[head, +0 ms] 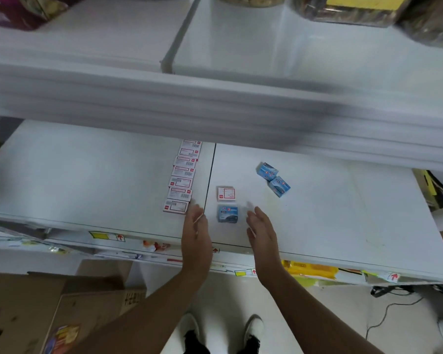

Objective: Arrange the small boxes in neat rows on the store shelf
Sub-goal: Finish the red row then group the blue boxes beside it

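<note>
On the white shelf (87, 175) several white-and-red small boxes form a row (183, 175) running front to back, just left of the shelf seam. A single white-and-red box (226, 193) lies right of the seam, with a blue box (228, 213) right in front of it. Two more blue boxes (267, 171) (279, 186) lie askew further right. My left hand (196, 233) hovers with straight fingers left of the front blue box, near the row's front end. My right hand (262, 232) is held flat, on the right of that box. Both hold nothing.
An upper shelf edge (215, 103) overhangs the back, with jars and packages on top. Price labels line the shelf's front lip (108, 236). Cardboard boxes (62, 310) stand on the floor at the left, yellow packets (310, 270) under the shelf at the right, a cable beyond.
</note>
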Demonstrator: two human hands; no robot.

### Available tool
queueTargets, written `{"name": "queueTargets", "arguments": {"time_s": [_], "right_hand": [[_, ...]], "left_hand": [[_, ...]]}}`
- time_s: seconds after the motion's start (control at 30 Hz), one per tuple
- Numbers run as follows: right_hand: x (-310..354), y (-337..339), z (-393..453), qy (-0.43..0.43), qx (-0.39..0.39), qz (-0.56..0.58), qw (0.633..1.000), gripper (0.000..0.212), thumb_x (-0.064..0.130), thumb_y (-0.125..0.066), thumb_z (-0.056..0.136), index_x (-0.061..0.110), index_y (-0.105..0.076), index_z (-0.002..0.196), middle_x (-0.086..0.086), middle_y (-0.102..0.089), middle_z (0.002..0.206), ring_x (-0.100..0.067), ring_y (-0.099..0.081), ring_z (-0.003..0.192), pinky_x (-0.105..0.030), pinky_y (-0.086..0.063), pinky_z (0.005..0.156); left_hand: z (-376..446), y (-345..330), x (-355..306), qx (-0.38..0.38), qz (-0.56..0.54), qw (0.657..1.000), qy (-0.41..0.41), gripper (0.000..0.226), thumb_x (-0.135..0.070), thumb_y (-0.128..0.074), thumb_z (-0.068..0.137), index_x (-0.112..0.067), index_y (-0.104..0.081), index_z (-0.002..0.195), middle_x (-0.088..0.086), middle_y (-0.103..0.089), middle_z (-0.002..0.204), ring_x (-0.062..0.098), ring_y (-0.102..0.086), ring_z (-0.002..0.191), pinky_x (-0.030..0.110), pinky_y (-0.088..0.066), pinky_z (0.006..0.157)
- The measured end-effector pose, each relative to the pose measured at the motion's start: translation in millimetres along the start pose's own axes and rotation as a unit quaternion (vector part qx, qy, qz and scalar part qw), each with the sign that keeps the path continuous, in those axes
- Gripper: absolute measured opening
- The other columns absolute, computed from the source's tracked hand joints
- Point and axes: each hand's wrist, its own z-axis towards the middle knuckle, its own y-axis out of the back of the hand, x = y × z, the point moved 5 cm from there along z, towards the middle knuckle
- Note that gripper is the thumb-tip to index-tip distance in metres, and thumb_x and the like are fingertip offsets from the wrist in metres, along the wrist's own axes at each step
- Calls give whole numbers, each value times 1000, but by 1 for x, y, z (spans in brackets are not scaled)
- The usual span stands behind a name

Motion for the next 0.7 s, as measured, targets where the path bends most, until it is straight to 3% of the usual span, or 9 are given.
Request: {"name": "queueTargets", "arguments": {"time_s": [0.1, 0.2, 0.3, 0.37, 0.5, 0.7], "right_hand": [[-8, -13, 8, -38, -5, 61, 997, 41, 39, -47, 110, 29, -50, 150, 10, -63, 139, -2, -59, 125, -14, -52, 89], [-11, -28, 14, -56, -3, 59, 997, 34, 46, -45, 109, 35, -54, 140, 16, -68, 127, 0, -63, 115, -14, -51, 85], [-12, -39, 24, -40, 0, 35, 999, 29, 52, -43, 108, 38, -63, 123, 22, -73, 112, -2, -66, 111, -22, -47, 96], [-12, -43, 32, -32, 6, 22, 999, 37, 56, -42, 108, 34, -65, 126, 17, -73, 117, -6, -66, 116, -28, -46, 105], [-8, -53, 49, -25, 22, 20, 999, 47, 56, -41, 108, 25, -67, 132, 6, -75, 122, -11, -67, 118, -33, -46, 108], [3, -59, 71, -23, 25, 4, 999, 43, 53, -43, 109, 24, -70, 124, 1, -77, 114, -14, -71, 112, -39, -50, 109]], "left_hand": [[-1, -19, 4, -3, -43, 998, 53, 42, -42, -44, 113, -34, -54, 153, -14, -56, 155, 8, -48, 147, 40, -37, 126], [1, -39, 1, 1, -110, 987, 113, 43, -47, -45, 113, -28, -56, 150, -8, -66, 144, 13, -60, 136, 22, -50, 105], [12, -52, 6, 29, -167, 973, 157, 56, -66, -54, 103, -27, -67, 140, 3, -74, 131, 23, -70, 124, 44, -51, 114], [21, -57, 8, 37, -184, 968, 166, 60, -69, -54, 100, -25, -71, 136, 6, -76, 128, 26, -71, 123, 51, -48, 117], [41, -65, 4, 53, -203, 963, 169, 54, -60, -48, 107, -19, -73, 132, 8, -78, 124, 27, -73, 121, 51, -48, 118], [63, -72, -13, 69, -139, 979, 136, 45, -52, -43, 111, -22, -74, 127, 3, -79, 117, 20, -75, 115, 46, -53, 113]]}}
